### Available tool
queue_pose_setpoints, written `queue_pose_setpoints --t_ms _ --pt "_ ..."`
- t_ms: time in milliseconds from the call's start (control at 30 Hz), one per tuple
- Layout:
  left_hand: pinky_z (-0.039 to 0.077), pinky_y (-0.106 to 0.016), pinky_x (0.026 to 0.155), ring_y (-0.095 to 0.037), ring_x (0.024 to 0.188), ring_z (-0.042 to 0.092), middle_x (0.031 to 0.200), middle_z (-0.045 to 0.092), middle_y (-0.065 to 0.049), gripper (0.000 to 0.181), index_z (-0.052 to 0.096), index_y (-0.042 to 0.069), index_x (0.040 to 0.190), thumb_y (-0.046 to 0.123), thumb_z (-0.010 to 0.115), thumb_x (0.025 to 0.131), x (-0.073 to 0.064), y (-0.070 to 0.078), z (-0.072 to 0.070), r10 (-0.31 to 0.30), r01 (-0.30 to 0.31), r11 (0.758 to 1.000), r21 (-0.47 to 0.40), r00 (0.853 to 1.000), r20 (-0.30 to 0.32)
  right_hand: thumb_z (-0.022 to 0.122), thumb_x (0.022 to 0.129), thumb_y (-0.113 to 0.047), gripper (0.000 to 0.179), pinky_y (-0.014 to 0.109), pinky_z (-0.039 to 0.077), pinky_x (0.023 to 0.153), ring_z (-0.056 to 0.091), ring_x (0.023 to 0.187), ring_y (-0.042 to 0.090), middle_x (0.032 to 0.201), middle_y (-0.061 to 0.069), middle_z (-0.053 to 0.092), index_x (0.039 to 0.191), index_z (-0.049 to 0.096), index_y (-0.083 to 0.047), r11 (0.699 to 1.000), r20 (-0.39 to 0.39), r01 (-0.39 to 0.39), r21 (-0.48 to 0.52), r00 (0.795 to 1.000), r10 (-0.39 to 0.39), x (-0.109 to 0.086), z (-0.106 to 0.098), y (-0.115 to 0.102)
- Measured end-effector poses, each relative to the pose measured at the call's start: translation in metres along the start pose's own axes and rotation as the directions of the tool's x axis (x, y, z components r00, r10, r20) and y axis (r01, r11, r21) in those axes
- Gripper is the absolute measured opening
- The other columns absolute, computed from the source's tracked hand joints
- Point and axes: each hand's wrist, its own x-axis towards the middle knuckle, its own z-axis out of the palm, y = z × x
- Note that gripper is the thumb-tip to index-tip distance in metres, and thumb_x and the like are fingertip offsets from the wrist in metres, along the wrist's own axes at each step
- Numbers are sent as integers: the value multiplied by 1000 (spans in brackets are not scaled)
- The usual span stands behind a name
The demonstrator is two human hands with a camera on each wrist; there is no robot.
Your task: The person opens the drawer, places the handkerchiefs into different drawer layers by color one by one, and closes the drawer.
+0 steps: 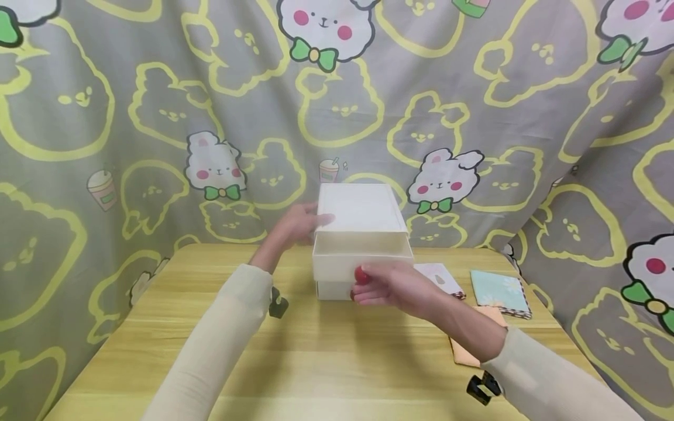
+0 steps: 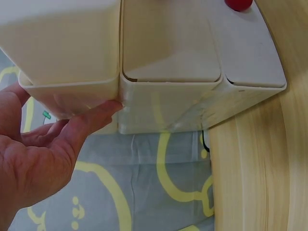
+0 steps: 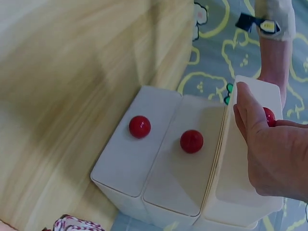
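Note:
A white tabletop drawer cabinet (image 1: 358, 207) stands at the far side of the table, its top drawer (image 1: 337, 266) pulled partway out. My right hand (image 1: 395, 286) pinches the round red knob (image 1: 361, 275) on that drawer's front. In the right wrist view, the two lower drawers, each with a red knob (image 3: 139, 126), sit pushed in. My left hand (image 1: 300, 223) holds the cabinet's upper left side, its thumb over the top edge. Seen from the left wrist, fingers (image 2: 103, 111) lie along the side wall (image 2: 168, 108). The inside bottom of the pulled-out drawer is hidden.
Right of the cabinet lie folded cloths: a whitish one (image 1: 438, 278), a pale green one (image 1: 500, 290) and an orange one (image 1: 464, 351) partly under my right forearm. A patterned curtain (image 1: 253, 117) hangs right behind the wooden table (image 1: 326, 368).

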Motion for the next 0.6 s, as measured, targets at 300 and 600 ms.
queue_pose_setpoints --t_ms 300,600 --pt "60 -46 97 -34 112 68 158 44 -15 79 34 27 159 49 70 93 0 1 0 0 1 1000 30 1000 -11 55 105 -24 44 45 61 96 74 98 27 108 18 74 130 54 13 1000 1 -4 -12 1000 4 -21 11 5" --pt "62 -44 92 -32 106 70 157 45 -16 80 33 25 160 49 70 93 1 -1 0 1 -1 999 34 1000 -10 57 104 -26 50 40 62 95 74 98 25 104 18 75 131 53 15 1000 2 -25 8 1000 25 -39 19 10"
